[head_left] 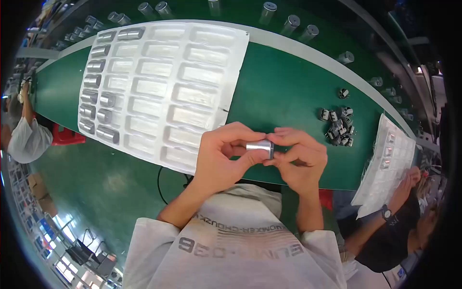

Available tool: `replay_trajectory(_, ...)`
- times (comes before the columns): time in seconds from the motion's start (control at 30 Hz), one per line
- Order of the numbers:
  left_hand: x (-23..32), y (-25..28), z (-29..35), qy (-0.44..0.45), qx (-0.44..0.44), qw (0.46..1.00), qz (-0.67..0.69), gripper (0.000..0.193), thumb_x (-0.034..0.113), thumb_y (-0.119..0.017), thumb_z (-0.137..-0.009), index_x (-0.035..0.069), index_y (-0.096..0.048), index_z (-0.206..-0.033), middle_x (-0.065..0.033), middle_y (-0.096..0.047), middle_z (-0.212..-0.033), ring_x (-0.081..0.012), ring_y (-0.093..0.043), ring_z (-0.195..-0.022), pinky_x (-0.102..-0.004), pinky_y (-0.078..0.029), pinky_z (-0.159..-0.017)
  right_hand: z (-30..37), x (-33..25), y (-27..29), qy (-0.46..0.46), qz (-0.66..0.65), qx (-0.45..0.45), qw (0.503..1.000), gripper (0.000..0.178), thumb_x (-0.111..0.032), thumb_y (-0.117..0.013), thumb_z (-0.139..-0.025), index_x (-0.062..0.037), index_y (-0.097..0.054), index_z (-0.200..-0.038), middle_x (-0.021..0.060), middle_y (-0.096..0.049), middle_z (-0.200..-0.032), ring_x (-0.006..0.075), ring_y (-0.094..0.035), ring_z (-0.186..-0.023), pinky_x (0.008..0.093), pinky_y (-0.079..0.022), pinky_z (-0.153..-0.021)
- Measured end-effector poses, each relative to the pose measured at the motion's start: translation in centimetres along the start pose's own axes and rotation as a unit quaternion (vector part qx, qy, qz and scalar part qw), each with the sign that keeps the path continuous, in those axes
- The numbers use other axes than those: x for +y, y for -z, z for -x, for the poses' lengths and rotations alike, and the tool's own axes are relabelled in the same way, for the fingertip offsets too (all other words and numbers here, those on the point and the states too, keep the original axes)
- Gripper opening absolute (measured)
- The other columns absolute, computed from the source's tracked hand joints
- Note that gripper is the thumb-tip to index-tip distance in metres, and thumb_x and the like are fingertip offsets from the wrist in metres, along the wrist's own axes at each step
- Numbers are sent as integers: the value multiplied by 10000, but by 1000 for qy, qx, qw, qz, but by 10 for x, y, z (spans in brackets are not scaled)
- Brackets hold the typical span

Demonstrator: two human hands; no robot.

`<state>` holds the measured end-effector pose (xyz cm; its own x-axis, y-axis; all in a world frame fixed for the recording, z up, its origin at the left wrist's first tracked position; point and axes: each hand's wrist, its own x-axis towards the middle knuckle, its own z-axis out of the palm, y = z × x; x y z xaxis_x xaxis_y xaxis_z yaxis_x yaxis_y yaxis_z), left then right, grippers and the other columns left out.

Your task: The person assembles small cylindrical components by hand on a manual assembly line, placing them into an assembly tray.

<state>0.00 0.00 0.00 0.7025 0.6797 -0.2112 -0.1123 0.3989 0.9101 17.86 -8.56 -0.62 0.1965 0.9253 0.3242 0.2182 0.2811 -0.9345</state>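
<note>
A short silver metal cylinder (257, 145) with a dark end is held between my two hands, above the near edge of the green table. My left hand (219, 156) grips its bright body between thumb and fingers. On the dark end (270, 150), the fingertips and thumb of my right hand (304, 158) are closed. Beside my left hand lies a white moulded tray (236, 62) with rows of pockets; several similar cylinders (107, 134) lie in its left columns. To the right of my hands is a pile of small black-and-silver parts (338, 127).
Beyond the table's pale rim, several cylinders (267, 13) stand on a green surface. One small part (343, 93) lies apart from the pile. At right, a co-worker's hand (403, 188) touches another white tray (373, 185). Another person (30, 139) works far left, near a red stool (67, 135).
</note>
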Motion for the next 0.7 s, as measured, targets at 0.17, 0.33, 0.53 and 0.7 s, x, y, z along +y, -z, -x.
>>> replay_trajectory(0.17,20,-5,-9,-29,55,995,73,633,76,-761,-864,-37,-456,-1407,-175,-602,-1267,-247,-614,-1164,-358,-536,-953,-33,-4,3,28,6,56,998,238,-24,-872,-683,-13,-638,-718,171,-693,-980,275,-685,-923,405,-557,-820)
replay_trajectory(0.33,64,69,20,-216,208,822,-484,373,-91,-710,-747,2,-683,-1108,-144,-671,-1117,-284,-632,-1065,-362,-519,-884,-124,18,90,38,380,104,918,179,-12,-774,-760,-10,-693,-920,104,-719,-1026,181,-672,-930,307,-510,-863)
replay_trajectory(0.53,107,166,87,-91,246,617,-742,411,-160,-650,-666,31,-713,-1024,-82,-688,-1063,-328,-578,-1044,-401,-496,-878,-182,93,155,9,599,67,798,192,-161,-787,-784,-41,-699,-906,79,-731,-992,272,-649,-901,359,-508,-807)
replay_trajectory(0.7,107,186,99,-25,174,680,-711,444,-150,-659,-660,39,-702,-1059,-66,-682,-1121,-327,-550,-1065,-403,-484,-906,-177,74,154,47,596,60,799,174,-117,-751,-829,-13,-710,-962,113,-713,-1065,260,-660,-986,339,-503,-888)
